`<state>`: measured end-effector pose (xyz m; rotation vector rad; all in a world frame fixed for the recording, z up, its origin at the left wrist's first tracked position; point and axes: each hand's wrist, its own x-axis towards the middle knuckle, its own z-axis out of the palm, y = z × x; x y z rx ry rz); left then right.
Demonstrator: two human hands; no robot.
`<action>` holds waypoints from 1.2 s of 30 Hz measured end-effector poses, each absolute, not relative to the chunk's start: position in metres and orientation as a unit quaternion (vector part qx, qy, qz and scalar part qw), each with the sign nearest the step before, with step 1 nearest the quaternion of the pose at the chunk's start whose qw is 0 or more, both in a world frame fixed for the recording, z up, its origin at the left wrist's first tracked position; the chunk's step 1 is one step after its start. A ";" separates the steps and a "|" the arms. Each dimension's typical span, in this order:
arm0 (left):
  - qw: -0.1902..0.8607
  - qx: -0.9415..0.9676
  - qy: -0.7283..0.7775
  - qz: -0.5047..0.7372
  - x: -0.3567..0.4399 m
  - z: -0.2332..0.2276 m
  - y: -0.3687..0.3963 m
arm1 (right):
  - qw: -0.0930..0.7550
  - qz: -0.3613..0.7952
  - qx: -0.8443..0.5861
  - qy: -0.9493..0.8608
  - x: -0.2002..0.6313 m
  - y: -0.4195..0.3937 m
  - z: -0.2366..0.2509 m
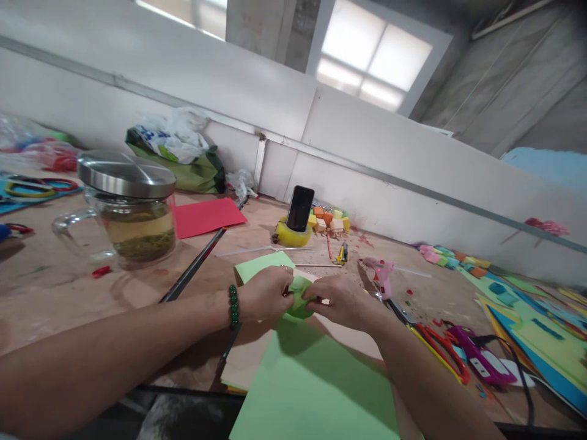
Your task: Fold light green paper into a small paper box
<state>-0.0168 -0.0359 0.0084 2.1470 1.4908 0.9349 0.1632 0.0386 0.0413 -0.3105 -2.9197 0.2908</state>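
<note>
Green foam piece [299,297] is sitting between our two hands, low and centre over the bench [55,293], and we are noting the scene from the biggest thing down.

Bench: we are seeing brown board running across the whole view, with a white wall behind it.

Large green sheet [316,391]: it is lying flat under our forearms, reaching toward the near edge; a second pale green sheet [261,267] is showing just beyond the left hand.

Glass jar [137,229]: it is standing upright to the far left with a steel lid, holding yellowish liquid, well apart from the hands.

Red sheet [206,216]: it is lying flat behind the jar. A phone [300,208] is leaning upright in a yellow tape roll [288,235].

Pink glue gun [383,272]: it is lying just beyond the right hand, not touched.

Left hand [266,294]: its grip is closing on the left side of the foam piece, fingers curled over it; a green bead bracelet [233,305] is on the wrist.

Right hand [339,299]: its grip is pinching the right side of the same piece.

Key relation: the piece is lying directly between both grips, touching both, neither hand nearer. It is curling into a rounded shape; we cannot tell its long axis.
</note>
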 end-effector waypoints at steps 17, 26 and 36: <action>0.144 0.764 0.557 0.292 -0.018 0.010 -0.035 | 0.107 0.096 -0.117 -0.983 0.166 0.046 0.042; 0.137 0.775 0.530 0.314 -0.019 0.008 -0.034 | 0.102 0.092 -0.083 -0.987 0.169 0.042 0.045; 0.147 0.759 0.554 0.308 -0.019 0.012 -0.034 | 0.132 0.086 -0.101 -0.982 0.168 0.047 0.040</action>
